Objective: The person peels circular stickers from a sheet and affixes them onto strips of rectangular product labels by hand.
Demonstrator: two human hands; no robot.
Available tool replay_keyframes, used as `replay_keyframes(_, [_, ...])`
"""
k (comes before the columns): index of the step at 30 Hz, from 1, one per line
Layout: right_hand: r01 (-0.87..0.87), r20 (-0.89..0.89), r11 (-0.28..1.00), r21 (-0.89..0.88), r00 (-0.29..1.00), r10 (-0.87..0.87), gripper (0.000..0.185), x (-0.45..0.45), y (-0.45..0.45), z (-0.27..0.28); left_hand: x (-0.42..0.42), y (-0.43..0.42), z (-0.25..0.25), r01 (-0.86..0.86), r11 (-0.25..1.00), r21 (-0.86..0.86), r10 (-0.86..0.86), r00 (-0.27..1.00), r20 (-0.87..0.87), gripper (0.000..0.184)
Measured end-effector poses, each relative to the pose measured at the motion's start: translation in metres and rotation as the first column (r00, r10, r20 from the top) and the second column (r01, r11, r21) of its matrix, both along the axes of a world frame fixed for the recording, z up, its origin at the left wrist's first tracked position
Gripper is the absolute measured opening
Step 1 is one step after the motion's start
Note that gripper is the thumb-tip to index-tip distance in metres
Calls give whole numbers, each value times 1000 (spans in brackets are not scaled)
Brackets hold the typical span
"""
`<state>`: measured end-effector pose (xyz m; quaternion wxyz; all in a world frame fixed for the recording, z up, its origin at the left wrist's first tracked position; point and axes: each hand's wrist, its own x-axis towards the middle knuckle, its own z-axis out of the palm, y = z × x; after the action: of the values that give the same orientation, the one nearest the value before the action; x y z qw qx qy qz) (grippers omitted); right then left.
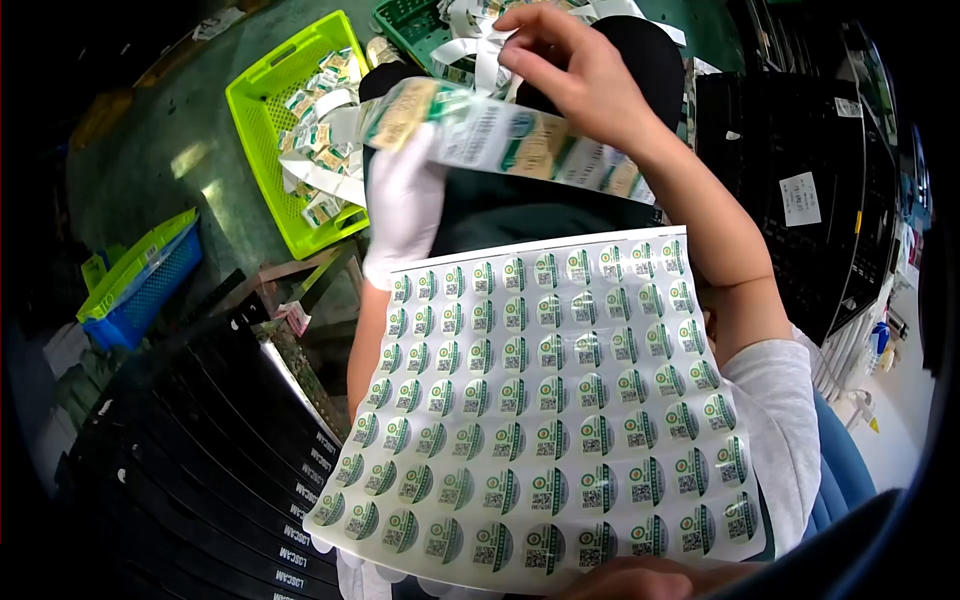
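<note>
My left hand [408, 205], in a white glove and smeared by motion, grips the left end of a strip of printed packets [540, 145]. White, green and tan print and barcodes show on the strip, which runs right behind my right wrist. My bare right hand [580, 75] is raised above the strip, fingers bent, with a gap between thumb and forefinger and nothing visible in it. Closer to me, a large sheet of round green-and-white QR-code stickers [540, 400] lies across my lap, in many rows; its front corners curl slightly.
A lime-green basket [285, 205] of packet strips stands at the far left. A dark green crate [400, 25] with more strips is behind my hands. Blue and green baskets [140, 280] sit further left. Black crates [220, 470] flank me at left, and black stacks [790, 200] at right.
</note>
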<state>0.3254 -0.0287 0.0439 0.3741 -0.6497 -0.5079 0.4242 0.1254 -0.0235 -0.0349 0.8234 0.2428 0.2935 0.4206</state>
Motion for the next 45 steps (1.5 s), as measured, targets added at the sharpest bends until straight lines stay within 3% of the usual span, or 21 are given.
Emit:
replay_keyframes(2, [-83, -126, 968, 237, 985, 115, 25, 12, -4, -6, -29, 8, 20, -110, 993, 49, 97, 971, 218, 45])
replay_keyframes(4, [-296, -329, 903, 310, 858, 394, 43, 20, -33, 35, -73, 24, 16, -232, 968, 98, 146, 833, 533, 54])
replay_keyframes(6, [-636, -276, 534, 557, 465, 841, 61, 28, -49, 77, -99, 39, 43, -430, 815, 387, 108, 771, 628, 53])
replay_keyframes(7, [-703, -215, 351, 619, 278, 936, 70, 21, -60, 93, -110, 48, 55, -488, 737, 468, 52, 731, 681, 55])
replay_keyframes(9, [-704, -136, 289, 648, 266, 954, 61, 5, -69, 100, -111, 54, 74, -443, 746, 497, -159, 607, 779, 59])
replay_keyframes(13, [-619, -98, 372, 691, 430, 897, 44, 18, -66, 59, -72, 59, 70, -72, 894, 443, -398, 329, 857, 69])
replay_keyframes(15, [-457, -206, 673, 581, 718, 665, 33, 23, -69, 58, -64, 64, 52, 17, 915, 403, -382, 355, 853, 75])
replay_keyframes(16, [-261, -212, 837, 482, 892, 400, 27, 24, -75, 60, -60, 65, 47, 23, 889, 457, -386, 573, 723, 98])
replay_keyframes(18, [137, -143, 962, 237, 984, -105, 19, 32, -81, 51, -57, 41, 55, 71, 985, 157, -115, 951, 287, 120])
replay_keyframes(19, [185, -205, 963, 198, 968, -145, 20, 38, -82, 39, -52, 37, 44, 27, 999, -32, -8, 872, 489, 134])
replay_keyframes(20, [231, -264, 961, 155, 947, -185, 20, 43, -82, 29, -53, 29, 39, 5, 998, -60, 24, 886, 462, 108])
replay_keyframes(21, [236, -274, 963, 133, 942, -193, 20, 43, -82, 24, -36, 25, 49, -63, 997, -38, 71, 966, 248, 89])
replay_keyframes(23, [172, -293, 981, 88, 946, -140, 23, 47, -84, 9, -25, 17, 55, -34, 971, 236, 30, 999, 21, 37])
replay_keyframes(25, [139, -284, 989, 56, 952, -118, 35, 46, -77, 10, -17, 18, 54, -80, 980, 183, 129, 954, -270, 17])
replay_keyframes(26, [164, -182, 937, 309, 977, -111, 42, 45, -68, 13, -15, 18, 58, -52, 975, 214, 129, 923, -363, 11])
replay_keyframes(28, [167, 40, 858, 486, 976, -212, 48, 51, -56, 22, -10, 21, 59, 32, 951, 308, 127, 867, -483, 12])
replay_keyframes(31, [-263, 491, 800, 540, 870, -45, 54, 43, -37, 46, -1, 20, 71, 206, 909, 364, 60, 797, -601, 13])
replay_keyframes(34, [-475, 616, 790, 388, 771, 162, 45, 18, -14, 52, 13, 13, 81, 255, 903, 347, -11, 818, -575, 14])
replay_keyframes(40, [-612, 718, 767, 192, 620, 315, 46, 10, 14, 44, 14, 11, 80, 345, 856, 384, -15, 760, -649, 18])
replay_keyframes(41, [-617, 705, 725, 306, 659, 264, 45, 7, 15, 37, 14, 11, 82, 352, 841, 410, -15, 773, -634, 16])
replay_keyframes(45, [-660, 659, 657, 366, 682, 318, 40, 8, 18, 29, 17, 9, 77, 331, 882, 336, -54, 778, -626, 16])
